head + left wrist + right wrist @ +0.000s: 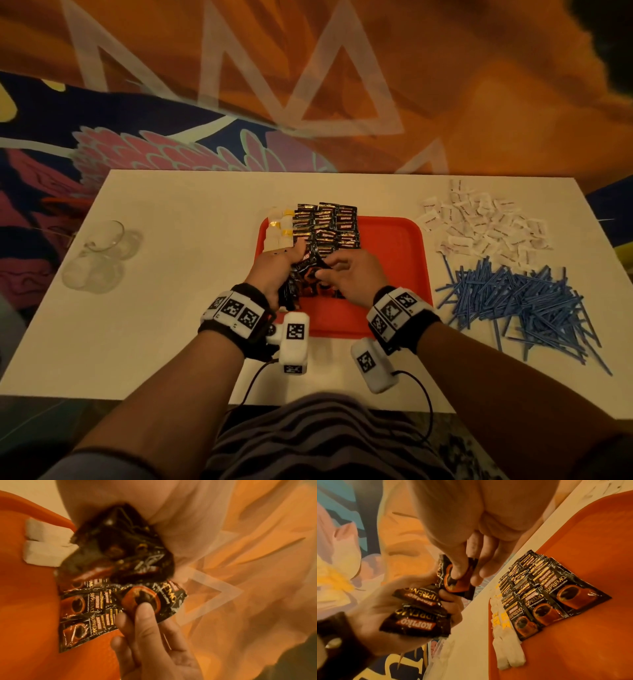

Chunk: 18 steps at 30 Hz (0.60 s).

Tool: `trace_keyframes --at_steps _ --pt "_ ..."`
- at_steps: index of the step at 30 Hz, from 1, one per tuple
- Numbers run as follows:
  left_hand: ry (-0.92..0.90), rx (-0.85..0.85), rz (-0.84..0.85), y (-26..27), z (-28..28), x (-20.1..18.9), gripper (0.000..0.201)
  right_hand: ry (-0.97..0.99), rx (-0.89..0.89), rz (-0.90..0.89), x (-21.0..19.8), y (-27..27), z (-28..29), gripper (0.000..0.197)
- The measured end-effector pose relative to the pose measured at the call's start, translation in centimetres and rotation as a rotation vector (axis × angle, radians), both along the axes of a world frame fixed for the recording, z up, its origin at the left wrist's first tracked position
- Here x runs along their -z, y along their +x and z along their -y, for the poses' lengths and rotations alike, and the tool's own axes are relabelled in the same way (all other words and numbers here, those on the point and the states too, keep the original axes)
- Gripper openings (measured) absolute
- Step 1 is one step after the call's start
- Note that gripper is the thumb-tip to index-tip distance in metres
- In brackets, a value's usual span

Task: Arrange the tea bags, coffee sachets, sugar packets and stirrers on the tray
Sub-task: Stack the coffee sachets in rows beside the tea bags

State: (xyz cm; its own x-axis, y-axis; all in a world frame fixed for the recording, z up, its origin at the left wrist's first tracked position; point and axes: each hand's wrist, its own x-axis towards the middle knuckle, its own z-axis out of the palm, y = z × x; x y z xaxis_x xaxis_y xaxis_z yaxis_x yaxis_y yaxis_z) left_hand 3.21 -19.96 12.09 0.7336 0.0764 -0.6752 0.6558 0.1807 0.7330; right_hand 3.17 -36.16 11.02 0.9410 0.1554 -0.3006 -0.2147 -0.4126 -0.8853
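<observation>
Several black Kopiko coffee sachets (327,224) lie in overlapping rows on the far-left part of the red tray (394,246), with white tea bags (281,228) lined along the tray's left edge. Above the tray's near-left corner, the left hand (274,270) clutches a bunch of sachets (418,614) (fingers curled tight), while the right hand (349,277) pinches a single sachet (458,578) between thumb and fingertips. Right of the tray lie sugar packets (483,226) and blue stirrers (524,301); left, glass tumblers (99,257).
</observation>
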Motion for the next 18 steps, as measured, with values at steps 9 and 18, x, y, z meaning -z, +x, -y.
trace_keyframes --at_steps 9,18 --pt "-0.078 -0.035 -0.14 -1.8 -2.0 2.5 0.045 -0.234 -0.05 0.032 1.7 -1.3 -0.7 0.009" --pt "0.058 -0.043 -0.19 -2.4 -3.8 4.4 0.062 -0.388 -0.127 -0.054 5.7 -2.5 -2.5 0.016"
